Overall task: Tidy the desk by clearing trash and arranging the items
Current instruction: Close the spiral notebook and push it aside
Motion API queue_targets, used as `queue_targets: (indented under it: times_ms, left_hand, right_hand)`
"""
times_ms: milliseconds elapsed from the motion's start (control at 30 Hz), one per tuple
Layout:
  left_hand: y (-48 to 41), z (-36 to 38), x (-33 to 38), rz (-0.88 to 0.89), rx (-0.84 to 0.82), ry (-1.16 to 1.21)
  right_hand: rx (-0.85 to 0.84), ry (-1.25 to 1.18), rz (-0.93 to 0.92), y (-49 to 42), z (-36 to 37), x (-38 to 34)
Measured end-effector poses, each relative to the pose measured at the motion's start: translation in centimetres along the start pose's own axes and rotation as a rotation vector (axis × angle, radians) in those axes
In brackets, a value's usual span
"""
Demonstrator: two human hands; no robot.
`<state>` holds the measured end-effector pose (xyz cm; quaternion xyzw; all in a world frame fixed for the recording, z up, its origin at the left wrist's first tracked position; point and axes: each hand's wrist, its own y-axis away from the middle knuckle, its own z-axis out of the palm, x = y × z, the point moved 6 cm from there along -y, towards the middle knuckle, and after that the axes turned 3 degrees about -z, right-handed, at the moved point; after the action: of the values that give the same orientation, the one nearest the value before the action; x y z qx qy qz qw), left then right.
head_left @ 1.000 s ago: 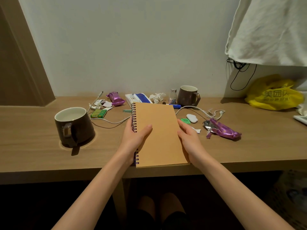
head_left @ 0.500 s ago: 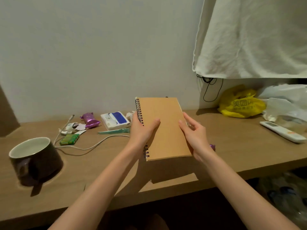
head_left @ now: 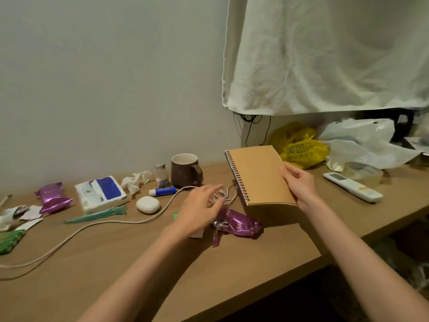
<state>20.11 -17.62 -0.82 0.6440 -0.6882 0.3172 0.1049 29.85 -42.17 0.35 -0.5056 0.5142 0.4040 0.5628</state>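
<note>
A tan spiral notebook (head_left: 258,175) is held tilted above the wooden desk (head_left: 116,263), gripped at its right edge by my right hand (head_left: 300,184). My left hand (head_left: 199,208) hovers open, fingers spread, over a coiled white cable (head_left: 228,196) and beside a crumpled purple wrapper (head_left: 236,225). Another purple wrapper (head_left: 53,198) lies at the left. Crumpled tissue (head_left: 135,181) sits near the wall.
On the desk are a brown mug (head_left: 185,170), a small bottle (head_left: 161,175), a blue-and-white tube (head_left: 162,191), a white oval case (head_left: 147,204), a tissue pack (head_left: 101,192), a green stick (head_left: 95,216), a remote (head_left: 352,187), and yellow (head_left: 299,147) and white bags (head_left: 362,145).
My left hand has let go of the notebook and dropped toward the cable and wrapper. My right hand alone carries the notebook to the right. The view has swung right.
</note>
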Motion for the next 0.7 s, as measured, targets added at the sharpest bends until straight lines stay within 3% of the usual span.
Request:
queue_targets:
  times_ms: [167, 433, 700]
  left_hand:
    - [-0.6, 3.5, -1.1, 0.025, -0.141, -0.224]
    - [-0.5, 4.0, -1.6, 0.057, -0.120, -0.257]
    - [-0.5, 3.7, -2.0, 0.037, -0.127, -0.265]
  right_hand:
    - [0.086, 0.110, 0.058, -3.7, -2.3, 3.8]
    - [0.102, 0.233, 0.078, -8.2, -3.1, 7.0]
    - [0.034, 0.771, -0.075, -9.6, -1.5, 6.6]
